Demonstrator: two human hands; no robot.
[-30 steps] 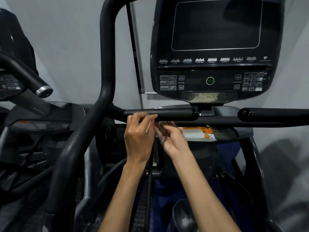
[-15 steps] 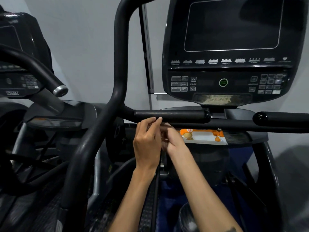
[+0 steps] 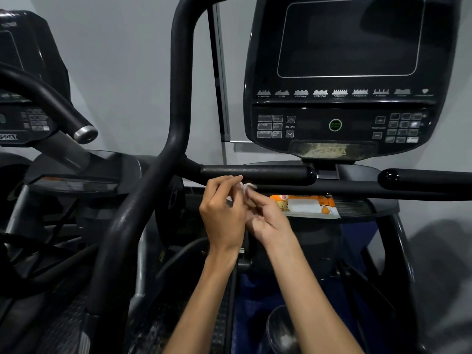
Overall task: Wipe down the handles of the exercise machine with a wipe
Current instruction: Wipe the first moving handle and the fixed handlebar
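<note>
Readying the wipe [image 3: 247, 187] just under the left grip [image 3: 255, 172], both hands meeting at it.

Left hand [image 3: 223, 215] curls its fingers and pinches the wipe's near edge; right hand [image 3: 268, 221], fingers half bent, seems to pinch the other side, though the hold is partly hidden. Best to spread it flat, wrap the grip and rub along it; right grip [image 3: 429, 178] and pack [image 3: 306, 206] wait further right.

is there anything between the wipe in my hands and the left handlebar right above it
Nothing visible. Both hands, left and right, pinch the wipe just under the handlebar, with only open space between.
</note>
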